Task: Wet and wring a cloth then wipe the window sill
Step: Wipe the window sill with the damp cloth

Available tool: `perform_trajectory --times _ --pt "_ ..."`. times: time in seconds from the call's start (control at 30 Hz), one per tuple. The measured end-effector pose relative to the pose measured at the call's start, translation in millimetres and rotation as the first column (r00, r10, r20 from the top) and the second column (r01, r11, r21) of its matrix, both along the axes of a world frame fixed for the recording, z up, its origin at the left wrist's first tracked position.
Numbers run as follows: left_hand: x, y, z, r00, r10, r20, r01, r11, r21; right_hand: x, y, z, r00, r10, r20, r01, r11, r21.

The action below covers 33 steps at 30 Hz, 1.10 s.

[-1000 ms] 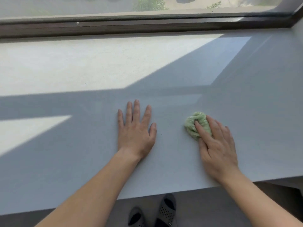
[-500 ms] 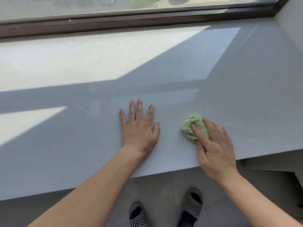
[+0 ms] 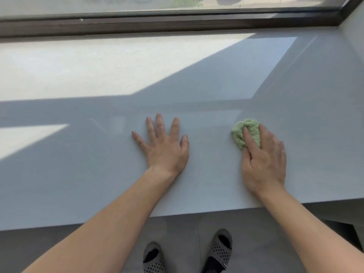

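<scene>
The wide grey window sill (image 3: 197, 79) fills most of the head view, part sunlit, part in shadow. A bunched green cloth (image 3: 239, 133) lies on it to the right of centre. My right hand (image 3: 264, 160) holds the cloth against the sill, one finger lying across its top and the others curved round its right side. My left hand (image 3: 165, 148) rests flat on the sill a hand's width left of the cloth, fingers spread, holding nothing.
A dark window frame (image 3: 177, 22) runs along the back of the sill, and a wall corner (image 3: 354, 36) closes it at the far right. The sill's front edge (image 3: 197, 213) is below my wrists. My feet in grey slippers (image 3: 218, 251) stand on the floor.
My right hand has slid the cloth a little to the right and farther from me. The fingers of my left hand have spread wider; that hand stays in place. The view shifted.
</scene>
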<state>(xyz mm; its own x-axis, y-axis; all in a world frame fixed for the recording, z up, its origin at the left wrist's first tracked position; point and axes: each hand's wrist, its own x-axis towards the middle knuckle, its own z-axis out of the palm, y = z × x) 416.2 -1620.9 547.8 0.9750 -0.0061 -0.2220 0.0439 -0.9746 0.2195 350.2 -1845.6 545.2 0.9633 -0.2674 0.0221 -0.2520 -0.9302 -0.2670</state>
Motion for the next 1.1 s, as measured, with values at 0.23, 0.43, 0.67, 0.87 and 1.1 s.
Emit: perform_trajectory --times 0.23,0.43,0.67,0.87,1.1 --pt "51.7 -18.7 -4.3 0.999 -0.043 0.017 0.043 0.999 0.011 13.1 -17.7 -0.8 0.854 0.516 -0.069 -0.518 0.855 -0.019" --pt "81.1 -43.1 -5.1 0.999 0.032 0.019 -0.032 0.999 -0.015 128.6 -27.6 4.7 0.983 0.116 -0.144 -0.111 0.993 0.042" --pt "97.9 -59.0 -5.0 0.996 0.089 0.026 -0.089 0.996 -0.015 142.7 -41.3 5.1 0.84 0.523 -0.147 -0.524 0.851 0.033" --pt "132.4 -72.2 -6.6 0.998 0.044 0.045 -0.044 0.999 -0.011 224.8 -47.5 2.4 0.982 0.159 -0.106 -0.158 0.987 0.019" --pt "139.2 -87.7 -11.7 0.991 0.098 0.09 -0.101 0.995 0.021 269.9 -43.0 2.3 0.859 0.507 -0.075 -0.511 0.859 -0.041"
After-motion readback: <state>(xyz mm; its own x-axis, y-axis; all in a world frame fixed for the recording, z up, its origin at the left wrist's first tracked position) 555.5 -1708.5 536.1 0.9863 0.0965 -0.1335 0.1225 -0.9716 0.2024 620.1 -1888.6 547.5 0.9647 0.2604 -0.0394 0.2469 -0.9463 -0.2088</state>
